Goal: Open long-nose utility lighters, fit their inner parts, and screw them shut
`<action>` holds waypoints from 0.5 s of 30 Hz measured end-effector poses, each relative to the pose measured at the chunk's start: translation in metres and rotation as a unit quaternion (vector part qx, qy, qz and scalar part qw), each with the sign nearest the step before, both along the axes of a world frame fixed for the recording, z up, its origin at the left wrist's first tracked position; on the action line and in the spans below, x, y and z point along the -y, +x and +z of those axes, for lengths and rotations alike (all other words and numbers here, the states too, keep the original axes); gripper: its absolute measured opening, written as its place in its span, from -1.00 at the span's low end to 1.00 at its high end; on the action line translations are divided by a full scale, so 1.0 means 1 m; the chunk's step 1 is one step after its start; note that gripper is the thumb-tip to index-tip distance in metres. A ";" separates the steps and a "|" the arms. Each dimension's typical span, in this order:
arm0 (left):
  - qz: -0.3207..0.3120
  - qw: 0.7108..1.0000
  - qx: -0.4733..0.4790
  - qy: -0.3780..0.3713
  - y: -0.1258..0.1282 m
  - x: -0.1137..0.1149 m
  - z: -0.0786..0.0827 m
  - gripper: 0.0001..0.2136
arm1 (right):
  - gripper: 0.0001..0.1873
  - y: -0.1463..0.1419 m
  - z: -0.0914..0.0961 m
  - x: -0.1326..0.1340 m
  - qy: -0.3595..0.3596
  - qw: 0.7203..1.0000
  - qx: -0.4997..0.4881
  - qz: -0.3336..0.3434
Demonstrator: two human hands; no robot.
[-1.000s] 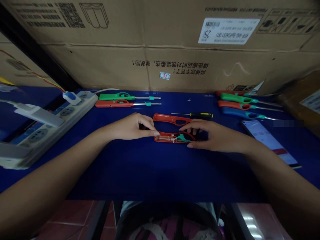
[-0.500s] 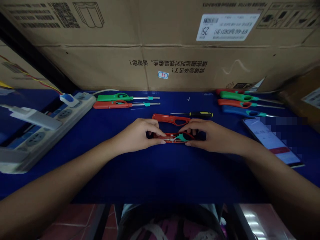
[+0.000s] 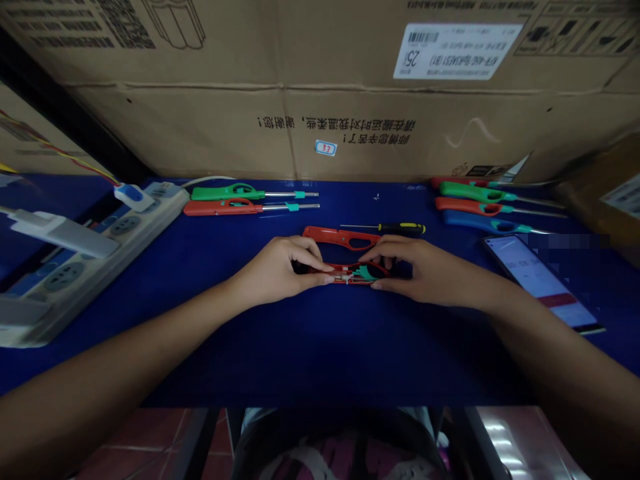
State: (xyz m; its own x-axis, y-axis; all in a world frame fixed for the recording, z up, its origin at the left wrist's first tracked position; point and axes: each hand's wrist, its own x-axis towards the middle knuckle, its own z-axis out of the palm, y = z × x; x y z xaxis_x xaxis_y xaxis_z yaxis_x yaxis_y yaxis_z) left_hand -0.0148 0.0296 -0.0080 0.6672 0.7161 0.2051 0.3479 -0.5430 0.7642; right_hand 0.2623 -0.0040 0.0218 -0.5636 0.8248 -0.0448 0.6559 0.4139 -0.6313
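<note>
- we take the screwdriver [image 3: 401, 229] on the blue tabletop [image 3: 300, 353] as reference.
- loaded shell [image 3: 351, 273]: we find this red, open half on the near side of the screwdriver, between our two hands.
- left hand [image 3: 280, 272]: thumb and index tips are narrow, set over the shell's left portion, just beside the pale inner parts [image 3: 343, 276]; whether they grip a part or the shell, we cannot tell.
- right hand [image 3: 425, 272]: we hold the shell's right portion, index finger on the far edge, thumb on the near edge, green insert [image 3: 369, 272] just beside the tips.
- second red shell half [image 3: 327, 235]: lies between the screwdriver and the loaded shell; its right end is close to our right fingers, contact unclear.
- left lighters [image 3: 225, 200]: two, left of the screwdriver and slightly beyond it.
- right lighters [image 3: 473, 194]: four, stacked side by side, right of the screwdriver.
- phone [image 3: 543, 283]: right of the screwdriver, nearer us.
</note>
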 end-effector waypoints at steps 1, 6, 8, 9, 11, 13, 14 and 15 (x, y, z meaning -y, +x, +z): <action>0.001 1.000 -0.004 0.000 0.000 0.000 0.002 -0.87 | -0.60 0.001 0.002 0.000 0.000 1.000 -0.001 0.006; 0.026 1.000 0.004 -0.011 -0.004 -0.006 0.013 -0.70 | -0.65 0.016 0.015 -0.002 0.076 0.996 0.016 -0.040; 0.053 0.999 0.013 -0.002 -0.007 -0.009 0.016 -0.72 | -0.71 0.023 0.020 -0.003 0.084 0.994 0.044 -0.052; 0.059 0.998 0.012 0.008 -0.008 -0.010 0.016 -0.73 | -0.72 0.026 0.022 -0.003 0.070 0.995 0.061 -0.045; 0.050 0.998 -0.004 0.032 -0.010 -0.012 0.015 -0.73 | -0.73 0.028 0.024 -0.003 0.026 0.995 0.090 -0.018; 0.029 0.998 -0.020 0.044 -0.010 -0.014 0.011 -0.73 | -0.74 0.028 0.023 -0.003 -0.018 0.994 0.104 0.004; 0.020 0.999 -0.025 0.041 -0.011 -0.014 0.009 -0.74 | -0.74 0.026 0.022 -0.002 -0.039 0.994 0.106 0.010; 0.013 0.999 -0.027 0.034 -0.011 -0.015 0.007 -0.75 | -0.74 0.025 0.020 -0.002 -0.057 0.993 0.105 0.012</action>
State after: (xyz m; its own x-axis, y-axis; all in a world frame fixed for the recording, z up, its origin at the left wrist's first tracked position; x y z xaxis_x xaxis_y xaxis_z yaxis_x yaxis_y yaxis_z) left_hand -0.0254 0.0445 -0.0010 0.6605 0.7186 0.2175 0.4025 -0.5835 0.7054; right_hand 0.2873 -0.0017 0.0418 -0.5519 0.7934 -0.2566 0.7687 0.3649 -0.5252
